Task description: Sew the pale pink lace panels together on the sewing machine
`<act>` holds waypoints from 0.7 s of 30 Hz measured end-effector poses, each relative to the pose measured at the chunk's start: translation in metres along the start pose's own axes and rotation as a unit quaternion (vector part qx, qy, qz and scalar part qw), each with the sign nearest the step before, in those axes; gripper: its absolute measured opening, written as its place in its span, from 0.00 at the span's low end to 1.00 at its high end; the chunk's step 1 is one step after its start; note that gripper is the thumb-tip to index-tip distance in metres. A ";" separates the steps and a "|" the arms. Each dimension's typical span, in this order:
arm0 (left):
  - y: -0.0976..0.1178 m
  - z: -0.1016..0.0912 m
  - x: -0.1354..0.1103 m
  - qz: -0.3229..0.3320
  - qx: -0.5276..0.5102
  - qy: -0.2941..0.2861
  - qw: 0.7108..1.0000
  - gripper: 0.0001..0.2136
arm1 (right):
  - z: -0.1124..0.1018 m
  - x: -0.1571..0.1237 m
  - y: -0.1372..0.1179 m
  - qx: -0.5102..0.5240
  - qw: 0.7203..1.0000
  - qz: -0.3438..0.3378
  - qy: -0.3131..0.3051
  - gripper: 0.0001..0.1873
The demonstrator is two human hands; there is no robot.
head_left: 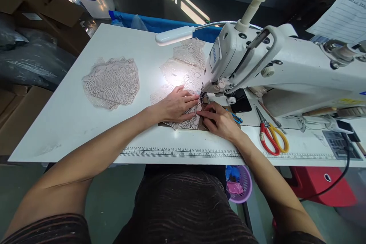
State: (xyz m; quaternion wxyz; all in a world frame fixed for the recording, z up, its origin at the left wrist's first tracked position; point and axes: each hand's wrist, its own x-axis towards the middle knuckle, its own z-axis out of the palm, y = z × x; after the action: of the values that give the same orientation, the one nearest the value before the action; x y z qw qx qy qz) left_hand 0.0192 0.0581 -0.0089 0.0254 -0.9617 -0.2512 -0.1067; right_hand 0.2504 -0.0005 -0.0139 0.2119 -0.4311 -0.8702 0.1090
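Observation:
A pale lace piece (183, 72) lies under the needle of a white sewing machine (257, 61). My left hand (175, 105) rests flat on the lace just left of the presser foot (204, 98), fingers stretched out. My right hand (219, 119) presses the lace's near edge in front of the foot, fingers together and extended. Neither hand grips anything.
A stack of lace pieces (111, 82) sits on the white table (71, 114) to the left. Red and yellow scissors (271, 135) lie right of my right hand, blue snips (236, 117) behind it. A lamp (174, 35) shines on the work. A purple basket (238, 183) hangs below.

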 end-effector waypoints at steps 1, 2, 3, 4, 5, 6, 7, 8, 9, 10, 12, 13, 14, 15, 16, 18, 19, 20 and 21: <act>0.002 -0.001 0.000 -0.003 0.007 -0.002 1.000 0.22 | 0.000 0.000 0.000 0.000 1.000 0.002 -0.002 0.17; 0.003 -0.001 0.001 -0.006 0.014 -0.003 1.000 0.22 | -0.001 0.000 0.000 0.000 1.000 0.003 -0.003 0.16; 0.005 -0.002 0.001 -0.009 0.021 -0.005 1.000 0.23 | -0.001 0.000 0.000 0.001 1.000 0.005 -0.003 0.16; 0.006 -0.002 0.002 -0.012 0.026 -0.007 1.000 0.23 | -0.001 -0.001 0.001 0.002 1.000 0.006 -0.004 0.16; 0.007 -0.001 0.002 -0.014 0.029 -0.008 0.999 0.23 | -0.001 -0.001 0.001 0.003 1.000 0.006 -0.005 0.16; 0.008 -0.001 0.003 -0.014 0.031 -0.009 0.999 0.23 | -0.001 -0.001 0.001 0.003 1.000 0.007 -0.004 0.16; 0.008 0.000 0.003 -0.013 0.031 -0.009 0.999 0.23 | -0.001 -0.002 0.001 0.003 1.000 0.006 -0.004 0.16; 0.008 0.000 0.003 -0.013 0.030 -0.006 0.999 0.23 | -0.001 -0.002 0.001 0.003 1.000 0.005 -0.003 0.16; 0.008 0.001 0.003 -0.011 0.028 -0.003 1.000 0.23 | -0.001 -0.002 0.001 0.002 1.000 0.004 -0.003 0.16; 0.008 0.002 0.003 -0.010 0.027 -0.001 1.000 0.23 | -0.001 -0.002 0.001 0.001 1.000 0.002 -0.003 0.16; 0.008 0.003 0.002 -0.007 0.026 0.003 1.000 0.23 | -0.001 -0.002 0.001 -0.002 1.000 0.000 -0.005 0.16; 0.009 0.003 0.002 -0.005 0.027 0.005 1.000 0.23 | -0.001 -0.002 0.001 -0.004 1.000 0.000 -0.005 0.16; 0.009 0.003 0.002 -0.004 0.029 0.007 1.000 0.23 | -0.001 -0.003 0.001 -0.006 1.000 0.001 -0.005 0.16; 0.010 0.003 0.002 -0.003 0.032 0.010 0.999 0.23 | -0.001 -0.003 0.001 -0.008 1.000 0.001 -0.005 0.16; 0.011 0.003 0.002 -0.003 0.035 0.015 0.999 0.23 | -0.001 -0.003 0.000 -0.011 1.000 0.000 -0.005 0.16; 0.012 0.003 0.001 0.000 0.036 0.026 0.999 0.22 | -0.001 -0.003 -0.001 -0.019 1.000 -0.004 -0.006 0.16; 0.013 0.004 0.001 0.004 0.032 0.032 0.999 0.21 | -0.001 -0.003 -0.001 -0.024 1.000 -0.006 -0.007 0.16; 0.013 0.004 0.001 0.009 0.025 0.038 0.999 0.19 | -0.002 -0.002 -0.002 -0.028 1.000 -0.007 -0.007 0.16; 0.013 0.004 0.002 0.014 0.017 0.043 0.999 0.18 | -0.002 -0.002 -0.003 -0.032 0.999 -0.009 -0.007 0.16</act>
State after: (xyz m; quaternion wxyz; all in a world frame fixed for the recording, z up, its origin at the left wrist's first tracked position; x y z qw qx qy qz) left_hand 0.0274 0.0482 -0.0121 0.0536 -0.9593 -0.2378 -0.1429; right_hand 0.2503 -0.0038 -0.0118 0.1924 -0.4295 -0.8785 0.0822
